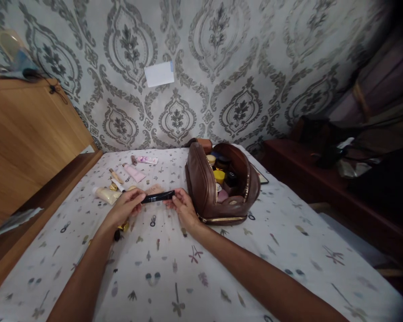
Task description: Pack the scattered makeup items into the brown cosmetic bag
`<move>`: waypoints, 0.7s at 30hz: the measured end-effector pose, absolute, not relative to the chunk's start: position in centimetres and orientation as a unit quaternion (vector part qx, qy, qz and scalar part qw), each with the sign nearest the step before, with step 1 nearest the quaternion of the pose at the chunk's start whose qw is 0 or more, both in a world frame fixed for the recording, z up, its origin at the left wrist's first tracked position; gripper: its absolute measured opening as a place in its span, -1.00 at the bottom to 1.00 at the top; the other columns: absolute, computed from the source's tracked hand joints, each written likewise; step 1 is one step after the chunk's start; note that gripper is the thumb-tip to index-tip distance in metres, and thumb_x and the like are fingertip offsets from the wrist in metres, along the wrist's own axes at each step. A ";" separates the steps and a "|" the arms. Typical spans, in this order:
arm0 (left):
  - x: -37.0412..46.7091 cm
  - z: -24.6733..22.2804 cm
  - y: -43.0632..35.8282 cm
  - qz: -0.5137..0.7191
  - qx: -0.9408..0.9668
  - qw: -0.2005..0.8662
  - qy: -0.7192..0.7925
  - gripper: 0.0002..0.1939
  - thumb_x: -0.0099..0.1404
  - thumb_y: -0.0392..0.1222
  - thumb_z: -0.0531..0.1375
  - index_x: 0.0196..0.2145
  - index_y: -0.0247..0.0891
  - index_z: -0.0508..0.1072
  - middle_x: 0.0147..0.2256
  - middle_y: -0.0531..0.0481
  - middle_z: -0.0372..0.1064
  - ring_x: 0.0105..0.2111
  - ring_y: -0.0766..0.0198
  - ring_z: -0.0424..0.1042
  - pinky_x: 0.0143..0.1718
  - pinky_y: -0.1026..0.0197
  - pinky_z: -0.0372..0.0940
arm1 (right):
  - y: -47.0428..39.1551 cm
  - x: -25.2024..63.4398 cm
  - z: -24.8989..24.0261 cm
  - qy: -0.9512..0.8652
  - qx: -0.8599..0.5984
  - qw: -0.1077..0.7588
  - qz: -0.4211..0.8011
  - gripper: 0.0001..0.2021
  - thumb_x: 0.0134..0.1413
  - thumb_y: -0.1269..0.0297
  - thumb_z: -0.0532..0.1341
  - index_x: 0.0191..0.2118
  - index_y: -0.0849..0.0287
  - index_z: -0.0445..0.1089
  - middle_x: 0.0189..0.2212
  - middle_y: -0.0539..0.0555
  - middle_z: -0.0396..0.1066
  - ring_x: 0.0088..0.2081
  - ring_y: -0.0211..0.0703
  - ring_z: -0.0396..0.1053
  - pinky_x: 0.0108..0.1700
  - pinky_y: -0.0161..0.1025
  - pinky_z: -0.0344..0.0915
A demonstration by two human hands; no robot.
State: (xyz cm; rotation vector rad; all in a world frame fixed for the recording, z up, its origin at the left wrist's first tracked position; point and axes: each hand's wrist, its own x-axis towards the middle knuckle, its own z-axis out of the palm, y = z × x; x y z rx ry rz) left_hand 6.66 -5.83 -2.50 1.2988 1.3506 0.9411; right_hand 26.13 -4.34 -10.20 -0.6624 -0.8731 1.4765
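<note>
A slim black tube point(158, 197) is held level between my two hands, above the patterned white sheet. My left hand point(129, 205) pinches its left end, and the fingers of my right hand point(183, 206) close on its right end. Just right of my right hand stands a brown leather bag point(201, 179), unzipped, with a yellow-lidded jar point(219, 175), a black item point(231, 180) and other containers inside. Left of and beyond my left hand lie a pink tube point(133, 172), a cream tube point(106, 195), a white-and-pink tube point(147, 159) and several small cosmetics.
Gold and black small items point(122, 227) lie by my left wrist. A wooden cabinet point(27, 143) borders the sheet point(174, 277) on the left. Patterned wallpaper rises behind, and a dark red bench point(309, 192) with dark items on it stands at the right.
</note>
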 end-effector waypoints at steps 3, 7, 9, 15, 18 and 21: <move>7.0 -2.0 -6.0 0.434 0.506 0.490 0.562 -0.44 -0.11 0.17 0.43 -0.29 -0.29 0.44 -0.62 0.15 0.29 -0.65 0.42 0.23 -0.62 0.40 0.10 | -4.2 26.0 -10.5 -0.379 -0.295 0.609 0.631 -0.75 -0.05 0.18 0.30 -0.26 0.09 0.28 -0.35 -0.05 0.38 -0.43 -0.24 0.44 -0.37 -0.27 0.33; 7.3 -1.1 -6.3 0.500 0.480 0.451 0.563 -0.46 -0.17 0.08 0.47 -0.30 -0.28 0.45 -0.57 0.13 0.35 -0.59 0.40 0.30 -0.54 0.38 0.21 | -4.1 25.8 -10.9 -0.367 -0.298 0.607 0.638 -0.68 -0.07 0.25 0.28 -0.13 0.07 0.29 -0.24 -0.01 0.34 -0.42 -0.24 0.45 -0.37 -0.25 0.35; 7.3 -0.6 -6.2 0.534 0.481 0.414 0.558 -0.49 -0.13 0.06 0.47 -0.28 -0.27 0.46 -0.57 0.14 0.35 -0.56 0.39 0.32 -0.52 0.38 0.21 | -4.1 25.8 -11.0 -0.363 -0.294 0.608 0.642 -0.63 -0.06 0.26 0.28 -0.08 0.06 0.27 -0.24 0.00 0.33 -0.41 -0.22 0.46 -0.38 -0.24 0.35; 8.4 2.8 -5.6 0.624 0.494 0.360 0.486 -0.57 -0.10 -0.06 0.46 -0.28 -0.25 0.48 -0.49 0.12 0.41 -0.52 0.39 0.35 -0.45 0.37 0.27 | -4.1 25.9 -10.9 -0.376 -0.301 0.603 0.636 -0.62 -0.05 0.21 0.31 -0.07 0.08 0.28 -0.26 0.00 0.34 -0.36 -0.19 0.49 -0.41 -0.30 0.32; 10.1 5.2 -5.4 0.637 0.529 0.337 0.449 -0.61 -0.08 -0.10 0.44 -0.29 -0.24 0.48 -0.43 0.11 0.42 -0.49 0.39 0.36 -0.43 0.36 0.28 | -4.0 26.0 -10.8 -0.389 -0.305 0.593 0.635 -0.65 -0.06 0.19 0.32 -0.12 0.10 0.30 -0.29 -0.02 0.34 -0.39 -0.22 0.48 -0.44 -0.33 0.30; 12.2 7.2 -4.9 0.632 0.569 0.307 0.427 -0.64 -0.04 -0.09 0.41 -0.29 -0.25 0.47 -0.41 0.09 0.41 -0.48 0.37 0.36 -0.41 0.33 0.30 | -4.0 26.0 -10.8 -0.400 -0.305 0.588 0.634 -0.66 -0.05 0.19 0.32 -0.14 0.10 0.30 -0.31 -0.04 0.34 -0.40 -0.24 0.47 -0.46 -0.36 0.28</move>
